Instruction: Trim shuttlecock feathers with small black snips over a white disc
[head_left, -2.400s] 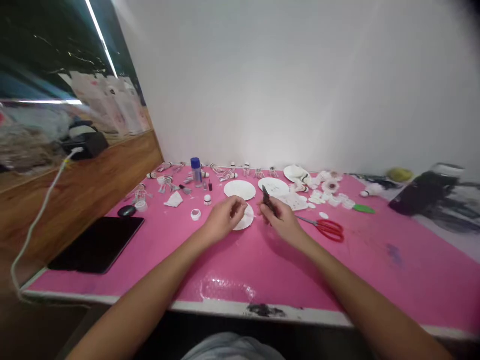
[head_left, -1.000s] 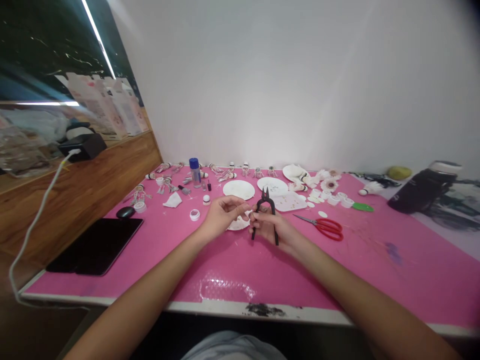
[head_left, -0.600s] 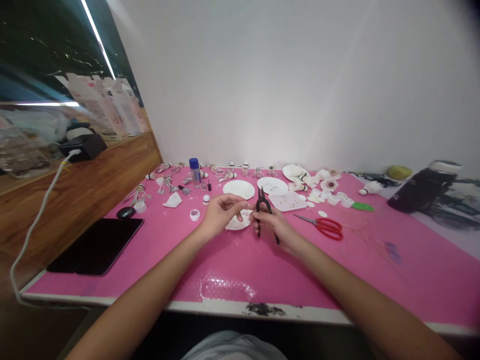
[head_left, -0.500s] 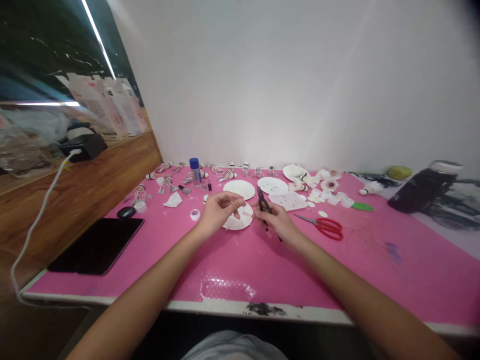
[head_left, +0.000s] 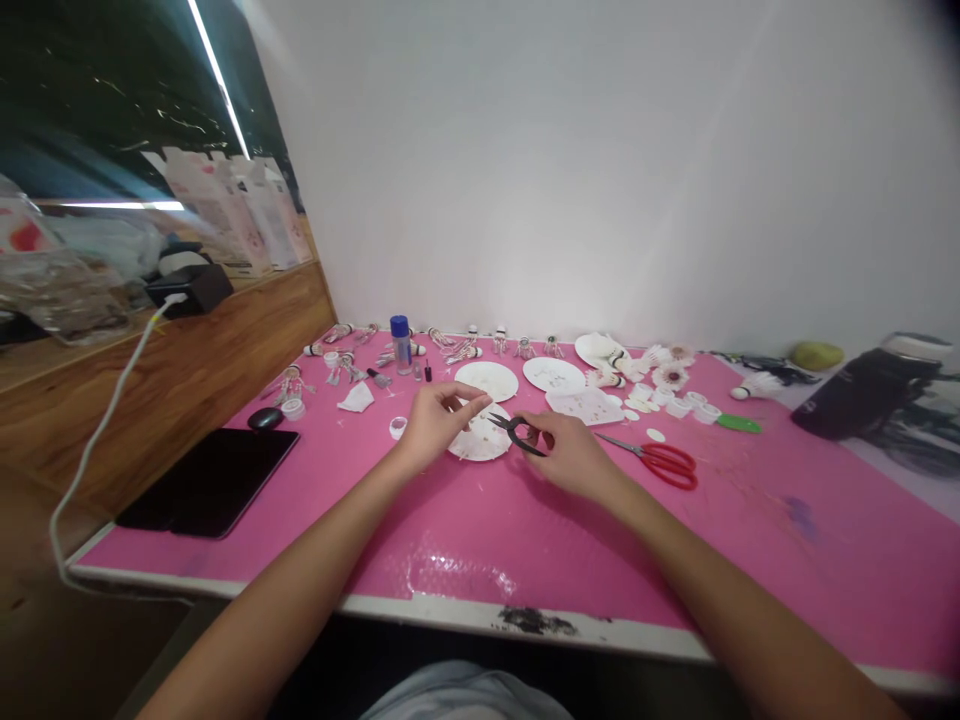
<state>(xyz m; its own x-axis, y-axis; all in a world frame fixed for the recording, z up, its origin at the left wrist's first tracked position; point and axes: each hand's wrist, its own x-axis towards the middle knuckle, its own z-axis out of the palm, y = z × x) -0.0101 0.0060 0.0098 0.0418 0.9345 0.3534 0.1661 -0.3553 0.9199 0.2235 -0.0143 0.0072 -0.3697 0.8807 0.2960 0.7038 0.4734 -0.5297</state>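
My left hand (head_left: pixel 439 430) hovers at the near left edge of a small white paper plate (head_left: pixel 480 450), which has small bits scattered on it. Its thumb and forefinger are pinched together, with nothing visible between them. My right hand (head_left: pixel 574 455) holds black thread snips (head_left: pixel 517 432) low over the table. Their tips point left, across the plate's right edge. A second, bare white plate (head_left: pixel 486 380) and a third (head_left: pixel 553 375) lie just beyond my hands.
Red-handled scissors (head_left: pixel 667 466) lie right of my right hand. Several shuttlecock pieces and small white discs line the far side of the pink table mat (head_left: pixel 750 530). A blue-capped bottle (head_left: pixel 400 343) stands far left. A black tablet (head_left: pixel 206 495) lies near left.
The black snips have turned from upright to nearly flat, with their tips now pointing left over the plate. My right hand has shifted slightly right and away from the plate.
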